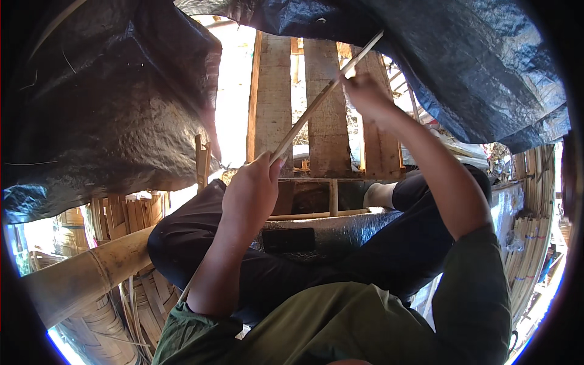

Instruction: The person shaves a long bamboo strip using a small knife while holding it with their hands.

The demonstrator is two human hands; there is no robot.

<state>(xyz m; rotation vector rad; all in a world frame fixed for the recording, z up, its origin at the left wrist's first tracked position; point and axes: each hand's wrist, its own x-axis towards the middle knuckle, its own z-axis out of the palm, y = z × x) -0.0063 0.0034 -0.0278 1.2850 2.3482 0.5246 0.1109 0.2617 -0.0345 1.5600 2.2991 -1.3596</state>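
Note:
A long, thin bamboo strip (311,111) slants up and to the right in front of me. My left hand (250,190) is closed around its lower end, above my left knee. Farther up the strip, my right hand (368,98) is curled into a fist beside it, its fingertips at the strip's edge. Motion blurs this hand, and whatever it grips is hidden. The strip's far tip reaches the edge of a dark plastic tarp (462,67).
Wooden planks (274,97) with gaps between them lie ahead. Another dark tarp (121,109) hangs on the left. A thick bamboo pole (91,274) juts in beside my left knee, near woven bamboo (103,331). Bundled bamboo strips (527,255) stand at the right.

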